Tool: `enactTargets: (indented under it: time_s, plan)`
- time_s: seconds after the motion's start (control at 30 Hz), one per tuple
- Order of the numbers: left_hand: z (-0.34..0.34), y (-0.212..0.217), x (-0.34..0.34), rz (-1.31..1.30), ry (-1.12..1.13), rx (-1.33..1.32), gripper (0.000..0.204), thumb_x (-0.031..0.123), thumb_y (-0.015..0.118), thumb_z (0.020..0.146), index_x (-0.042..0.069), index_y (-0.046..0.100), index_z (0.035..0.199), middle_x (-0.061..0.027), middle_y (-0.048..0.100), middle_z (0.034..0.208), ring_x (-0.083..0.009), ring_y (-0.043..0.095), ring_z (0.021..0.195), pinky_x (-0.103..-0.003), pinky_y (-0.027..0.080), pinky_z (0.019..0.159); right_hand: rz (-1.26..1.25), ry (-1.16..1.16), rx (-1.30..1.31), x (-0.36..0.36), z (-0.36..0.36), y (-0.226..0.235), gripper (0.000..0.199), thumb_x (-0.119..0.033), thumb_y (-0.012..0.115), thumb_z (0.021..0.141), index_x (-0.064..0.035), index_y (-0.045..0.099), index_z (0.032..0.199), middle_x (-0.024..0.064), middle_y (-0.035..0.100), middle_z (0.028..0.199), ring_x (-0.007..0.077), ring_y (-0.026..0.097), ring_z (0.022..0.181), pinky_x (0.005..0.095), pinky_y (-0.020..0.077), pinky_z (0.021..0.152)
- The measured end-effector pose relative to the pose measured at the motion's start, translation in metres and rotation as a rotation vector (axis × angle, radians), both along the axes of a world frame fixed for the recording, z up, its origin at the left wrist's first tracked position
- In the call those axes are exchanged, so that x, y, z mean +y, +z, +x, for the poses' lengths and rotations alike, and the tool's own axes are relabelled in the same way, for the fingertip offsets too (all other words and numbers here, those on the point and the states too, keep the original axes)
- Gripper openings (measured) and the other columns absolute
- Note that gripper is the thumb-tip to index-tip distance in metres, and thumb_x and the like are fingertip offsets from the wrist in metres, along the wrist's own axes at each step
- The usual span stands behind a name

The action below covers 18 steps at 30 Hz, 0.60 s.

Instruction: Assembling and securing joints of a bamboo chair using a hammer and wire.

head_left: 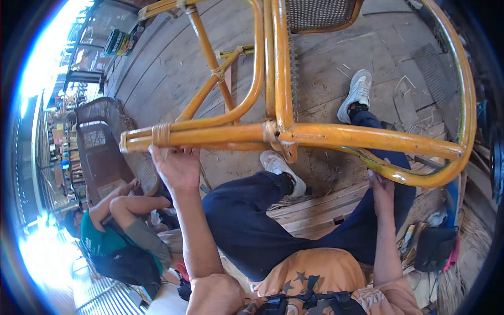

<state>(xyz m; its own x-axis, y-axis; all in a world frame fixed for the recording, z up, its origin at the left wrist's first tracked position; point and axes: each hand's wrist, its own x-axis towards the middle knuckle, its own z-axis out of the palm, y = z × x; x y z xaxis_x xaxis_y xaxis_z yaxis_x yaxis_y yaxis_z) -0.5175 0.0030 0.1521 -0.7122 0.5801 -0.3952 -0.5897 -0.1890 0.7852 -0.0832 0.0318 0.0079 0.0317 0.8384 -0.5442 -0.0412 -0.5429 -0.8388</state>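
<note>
An orange rattan chair frame [325,135] lies tipped across my lap, its woven cane seat [317,13] at the top. My left hand [177,165] grips the underside of the frame's bundled rails next to a cane binding [161,134]. My right hand [381,185] holds the curved lower rail at the right. My legs in dark trousers stretch under the frame, with white shoes [357,93] on the wooden floor.
Another person [123,231] in a green shirt sits low at the left by a dark woven chair [102,142]. Cane scraps litter the plank floor [325,68]. Tools and a dark bag [433,244] lie at the right.
</note>
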Motion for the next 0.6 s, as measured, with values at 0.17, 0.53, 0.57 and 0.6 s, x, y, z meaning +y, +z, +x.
enactTargets:
  time_s: [0.17, 0.53, 0.57, 0.6]
  plan:
    - [0.058, -0.016, -0.019, -0.09, 0.113, 0.124, 0.051, 0.046, 0.052, 0.089, 0.006, 0.045, 0.122, -0.0055, 0.05, 0.116, -0.0209, 0.048, 0.106, -0.04, 0.032, 0.095, 0.241, -0.157, -0.076, 0.007, -0.008, 0.022, 0.066, -0.009, 0.065, 0.085, 0.0035, 0.027, 0.137, 0.0146, 0.04, 0.132, 0.0194, 0.044, 0.119, 0.0321, 0.0375, 0.099]
    - [0.188, -0.109, -0.02, -0.449, -0.303, 1.084, 0.039, 0.01, 0.063, 0.082, -0.003, 0.051, 0.116, -0.0209, 0.055, 0.109, -0.0318, 0.056, 0.101, -0.036, 0.045, 0.087, 0.578, -0.325, 0.021, 0.035, 0.054, 0.063, 0.052, -0.019, 0.066, 0.086, -0.0101, 0.037, 0.128, 0.0065, 0.048, 0.118, 0.0199, 0.055, 0.1, 0.0395, 0.0494, 0.085]
    - [0.191, -0.113, -0.02, -0.402, -0.264, 1.075, 0.038, 0.01, 0.063, 0.081, -0.003, 0.051, 0.115, -0.0215, 0.055, 0.108, -0.0338, 0.055, 0.102, -0.038, 0.045, 0.087, 0.531, -0.351, 0.049, 0.035, 0.052, 0.064, 0.052, -0.021, 0.066, 0.085, -0.0105, 0.036, 0.127, 0.0055, 0.049, 0.115, 0.0205, 0.055, 0.099, 0.0412, 0.0517, 0.082]
    - [0.192, -0.116, -0.019, -0.355, -0.226, 1.066, 0.037, 0.01, 0.064, 0.081, -0.002, 0.052, 0.114, -0.0222, 0.054, 0.107, -0.0358, 0.054, 0.102, -0.04, 0.045, 0.087, 0.532, -0.343, 0.069, 0.034, 0.053, 0.066, 0.053, -0.024, 0.067, 0.085, -0.0113, 0.035, 0.125, 0.0048, 0.049, 0.112, 0.0217, 0.056, 0.098, 0.0417, 0.0539, 0.075]
